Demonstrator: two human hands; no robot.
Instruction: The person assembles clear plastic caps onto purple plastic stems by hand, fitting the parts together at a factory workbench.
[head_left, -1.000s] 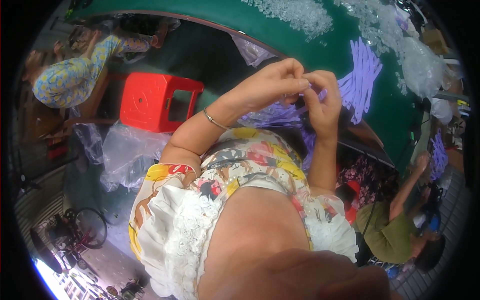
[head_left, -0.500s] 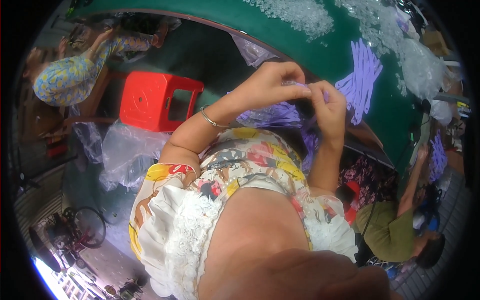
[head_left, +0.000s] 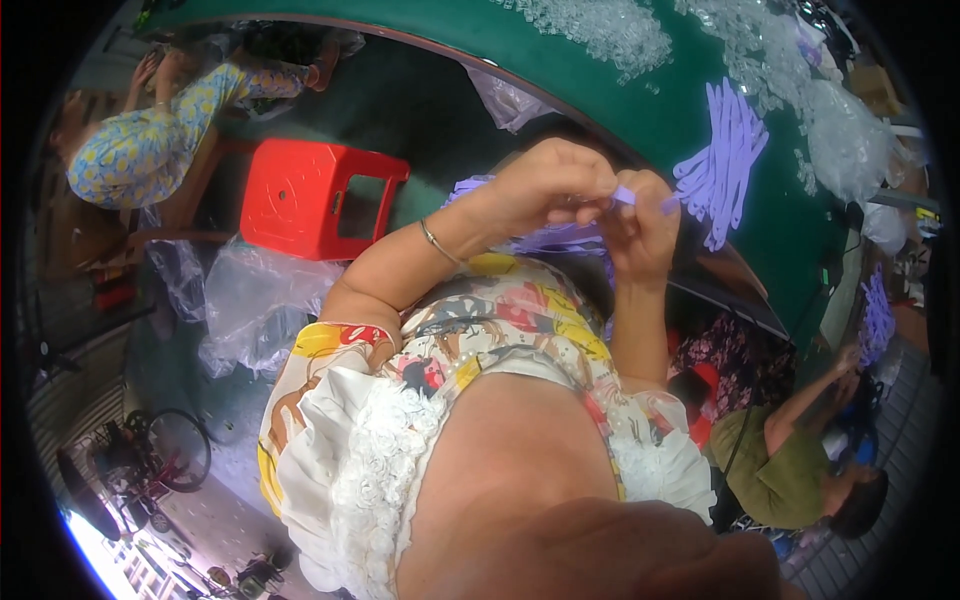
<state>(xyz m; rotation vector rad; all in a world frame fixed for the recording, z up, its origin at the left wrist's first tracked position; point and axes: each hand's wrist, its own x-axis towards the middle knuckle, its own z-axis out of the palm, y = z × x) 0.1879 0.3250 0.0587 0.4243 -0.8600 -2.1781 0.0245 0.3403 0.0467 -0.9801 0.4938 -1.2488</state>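
On the green table [head_left: 640, 120], clear plastic pieces [head_left: 605, 35] lie heaped at the far side and a fan of purple strips [head_left: 722, 165] rests to the right; a purple bunch [head_left: 560, 240] sits near the lap, and which are finished or left I cannot tell. The left hand [head_left: 560, 180] and right hand [head_left: 645, 225] pinch their fingers closed on one short strip [head_left: 624, 195], seemingly mid-handling.

Two bare hands [head_left: 570, 182]; one bracelet [head_left: 440, 242]; one fully visible red stool [head_left: 285, 195]; purple strips [head_left: 722, 165] too overlapped to count.
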